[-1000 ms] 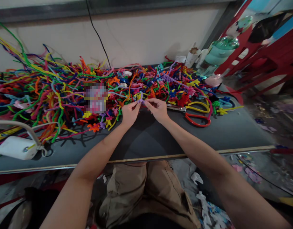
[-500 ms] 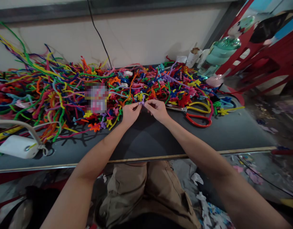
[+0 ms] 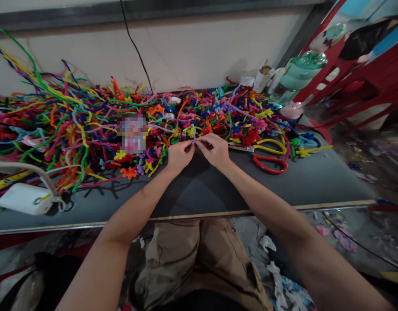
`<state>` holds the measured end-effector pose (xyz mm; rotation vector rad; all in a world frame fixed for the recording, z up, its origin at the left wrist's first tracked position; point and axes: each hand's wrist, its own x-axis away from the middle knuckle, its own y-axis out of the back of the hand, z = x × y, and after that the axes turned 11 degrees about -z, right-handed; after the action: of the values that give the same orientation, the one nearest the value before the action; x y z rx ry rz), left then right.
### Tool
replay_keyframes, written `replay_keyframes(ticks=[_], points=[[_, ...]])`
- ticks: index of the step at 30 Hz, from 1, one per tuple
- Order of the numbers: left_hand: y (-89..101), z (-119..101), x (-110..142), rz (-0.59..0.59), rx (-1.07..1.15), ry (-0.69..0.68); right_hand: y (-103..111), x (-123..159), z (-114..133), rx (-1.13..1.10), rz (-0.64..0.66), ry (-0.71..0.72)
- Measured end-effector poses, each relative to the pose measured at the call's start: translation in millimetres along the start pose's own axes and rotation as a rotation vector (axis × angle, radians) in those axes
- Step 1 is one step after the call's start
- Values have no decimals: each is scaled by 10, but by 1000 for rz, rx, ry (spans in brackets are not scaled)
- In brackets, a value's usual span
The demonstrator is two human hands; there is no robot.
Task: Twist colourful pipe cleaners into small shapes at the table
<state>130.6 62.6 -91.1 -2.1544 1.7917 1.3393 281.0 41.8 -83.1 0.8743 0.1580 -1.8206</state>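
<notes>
Both my hands meet at the near edge of a big heap of coloured pipe cleaners (image 3: 72, 121) on a dark grey table (image 3: 199, 190). My left hand (image 3: 178, 154) and my right hand (image 3: 214, 150) each pinch a small purple pipe-cleaner piece (image 3: 194, 137) between fingertips, held just above the tabletop. The fingers of both hands are curled closed around it. Much of the piece is hidden by my fingers.
Red-and-yellow-handled scissors (image 3: 266, 155) lie to the right of my right hand. A white device with a cord (image 3: 22, 198) sits at the front left. A teal jug (image 3: 299, 71) and paper cups (image 3: 262, 77) stand at the back right. Red furniture stands far right.
My hands have stayed in place, with small finger movements on the purple piece; the fingertips have drawn closer together.
</notes>
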Motion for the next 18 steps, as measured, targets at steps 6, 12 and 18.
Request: replay_keyframes(ticks=[6, 12, 18], points=[[-9, -11, 2, -18, -23, -1, -18, 15, -54, 12, -33, 23], [-9, 14, 10, -7, -48, 0, -22, 3, -69, 25, 43, 13], [-18, 89, 25, 37, -52, -52, -9, -61, -133, -66, 146, -118]])
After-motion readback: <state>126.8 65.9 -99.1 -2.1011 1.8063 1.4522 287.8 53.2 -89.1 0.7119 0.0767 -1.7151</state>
